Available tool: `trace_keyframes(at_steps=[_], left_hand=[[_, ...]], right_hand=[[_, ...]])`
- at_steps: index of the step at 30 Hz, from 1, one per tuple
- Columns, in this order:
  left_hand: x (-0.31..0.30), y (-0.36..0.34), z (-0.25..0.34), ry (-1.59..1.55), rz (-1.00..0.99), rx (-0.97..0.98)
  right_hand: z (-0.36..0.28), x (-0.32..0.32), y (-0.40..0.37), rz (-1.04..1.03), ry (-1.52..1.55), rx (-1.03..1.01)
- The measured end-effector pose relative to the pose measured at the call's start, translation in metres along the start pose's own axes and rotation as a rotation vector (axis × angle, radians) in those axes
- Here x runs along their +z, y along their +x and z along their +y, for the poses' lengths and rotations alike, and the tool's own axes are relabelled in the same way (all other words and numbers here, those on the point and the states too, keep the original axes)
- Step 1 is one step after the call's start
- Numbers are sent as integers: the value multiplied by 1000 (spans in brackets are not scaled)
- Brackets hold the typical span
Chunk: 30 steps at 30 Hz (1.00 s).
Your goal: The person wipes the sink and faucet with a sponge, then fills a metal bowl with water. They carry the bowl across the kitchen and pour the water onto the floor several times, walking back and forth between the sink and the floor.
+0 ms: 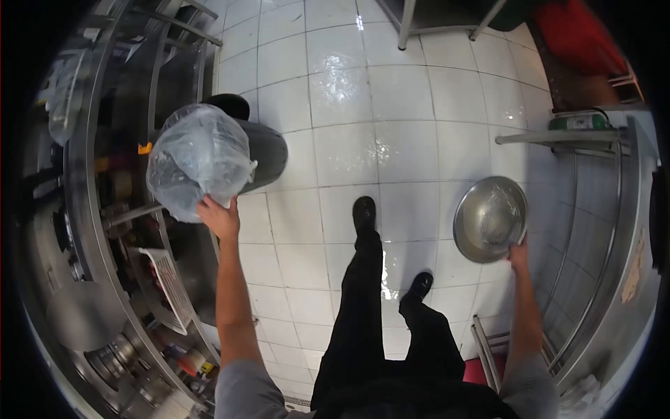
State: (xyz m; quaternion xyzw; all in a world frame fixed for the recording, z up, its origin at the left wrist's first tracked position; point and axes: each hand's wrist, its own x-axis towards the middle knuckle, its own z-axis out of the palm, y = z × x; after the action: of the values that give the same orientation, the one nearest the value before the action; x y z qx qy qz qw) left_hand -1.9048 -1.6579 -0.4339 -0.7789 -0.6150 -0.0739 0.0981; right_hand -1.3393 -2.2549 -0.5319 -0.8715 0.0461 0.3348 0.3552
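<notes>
My left hand (222,218) grips the near edge of a clear plastic bag (202,150), its thumb apart from the fingers. The bag covers the top of a dark round bin (266,155) at the left. Off to the right, my right hand (517,254) has hold of a wide metal bowl (488,222) by its rim. The bowl hangs over the tiled floor, its inside facing up; wet-looking streaks show in it.
Metal shelving (98,174) with kitchenware runs along the left, including a white rack (167,290). At the right stands a metal table (631,230) with tubular legs. My black shoes (363,213) are on white floor tiles (342,157), shiny in places.
</notes>
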Motion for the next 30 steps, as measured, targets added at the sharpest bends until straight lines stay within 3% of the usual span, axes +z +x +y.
trace_keyframes(at_steps=[1, 3, 5, 7, 8, 10, 12, 14, 17, 21, 22, 23, 25, 26, 27, 30], left_hand=[[6, 5, -2, 27, 120, 10], [-5, 18, 3, 76, 95, 41], [-8, 25, -6, 130, -33, 65], [-3, 27, -17, 97, -136, 61], [-1, 26, -22, 54, -230, 69], [-5, 22, -29, 39, -204, 94], [-10, 9, -34, 30, -325, 159], [-20, -11, -35, 0, -373, 132], [-32, -27, -19, -35, -409, 108], [-41, -72, 2, -74, -406, 61], [-47, -84, 8, -91, -416, 27], [-57, -93, 14, -102, -545, -34], [-99, -109, 33, -198, -412, -90], [-121, -124, 40, -281, -302, -132], [-137, -151, 44, -282, -324, -214], [-181, -316, 54, -344, -415, -446]], right_hand=[[-21, 38, 21, 18, -28, 35], [-30, 125, 82, 89, -360, -95], [-120, 222, 72, 23, -514, -105], [-126, 327, 105, 36, -525, -469], [-169, 361, 86, -15, -535, -402], [-256, 425, 44, -10, -579, -271], [-322, 450, 7, -79, -615, -275], [-352, 450, -5, -135, -666, -269], [-359, 427, -18, -173, -627, -463], [-325, 325, -24, -262, -629, -641], [-294, 300, -12, -126, -702, -750], [-302, 264, -23, -248, -676, -484], [-246, 202, 8, -217, -677, -515], [-248, 168, -3, -245, -573, -326], [-258, 140, -13, -255, -495, -213], [-233, 66, -16, -164, -444, -24]])
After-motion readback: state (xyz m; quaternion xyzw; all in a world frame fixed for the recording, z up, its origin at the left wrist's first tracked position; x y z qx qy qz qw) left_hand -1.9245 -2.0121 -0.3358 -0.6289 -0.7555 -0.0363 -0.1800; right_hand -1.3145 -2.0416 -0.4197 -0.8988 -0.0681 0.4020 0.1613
